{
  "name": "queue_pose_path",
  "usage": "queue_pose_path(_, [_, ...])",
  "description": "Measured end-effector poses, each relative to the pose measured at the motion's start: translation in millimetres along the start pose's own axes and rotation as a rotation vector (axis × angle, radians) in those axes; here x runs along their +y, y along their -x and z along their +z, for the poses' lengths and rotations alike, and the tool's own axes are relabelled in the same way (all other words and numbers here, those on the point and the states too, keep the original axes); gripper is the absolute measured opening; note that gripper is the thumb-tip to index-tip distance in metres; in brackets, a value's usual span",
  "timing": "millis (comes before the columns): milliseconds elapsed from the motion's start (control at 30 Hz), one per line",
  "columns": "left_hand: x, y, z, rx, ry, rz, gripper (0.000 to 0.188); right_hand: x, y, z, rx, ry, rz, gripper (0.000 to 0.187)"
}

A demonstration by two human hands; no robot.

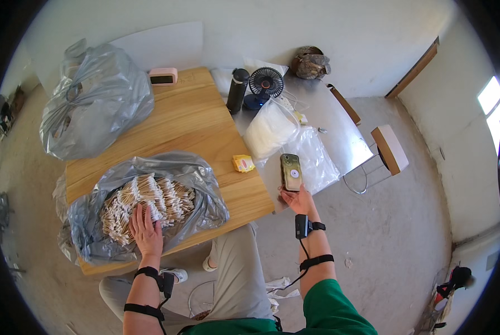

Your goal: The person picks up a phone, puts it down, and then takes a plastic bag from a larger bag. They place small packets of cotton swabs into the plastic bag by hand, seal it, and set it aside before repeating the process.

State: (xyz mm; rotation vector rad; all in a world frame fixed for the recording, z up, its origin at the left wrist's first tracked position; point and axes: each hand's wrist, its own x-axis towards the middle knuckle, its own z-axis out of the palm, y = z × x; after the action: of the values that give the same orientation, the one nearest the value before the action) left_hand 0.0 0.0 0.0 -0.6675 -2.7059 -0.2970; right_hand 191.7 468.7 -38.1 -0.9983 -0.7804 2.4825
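My left hand (145, 230) lies flat, fingers spread, on a heap of cotton swabs (148, 202) inside an open grey plastic bag (202, 184) at the near edge of the wooden table (191, 120). My right hand (298, 199) holds a phone (291, 172) upright, screen toward me, just past the table's right corner. Both forearms wear black straps with small devices.
A second, tied grey bag (96, 100) sits at the table's far left, a pink clock (163, 76) behind it. A small yellow packet (243, 163), white plastic bags (286, 142), a dark bottle (238, 90) and a small fan (264, 86) stand to the right. A stool (388, 149) is on the floor.
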Motion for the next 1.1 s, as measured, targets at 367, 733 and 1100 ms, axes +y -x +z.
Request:
queue_pose_path(367, [7, -3, -16, 0.038, 0.146, -0.005, 0.055, 32, 39, 55, 0.154, 0.483, -0.28, 0.028])
queue_pose_path(733, [-3, 3, -34, -0.11, 0.263, 0.001, 0.053, 196, 67, 169, 0.004, 1.601, -1.036, 0.054])
queue_pose_path(1100, [-62, 62, -74, -0.03, 0.289, -0.076, 0.05, 215, 81, 187, 0.091, 1.842, -0.963, 0.06])
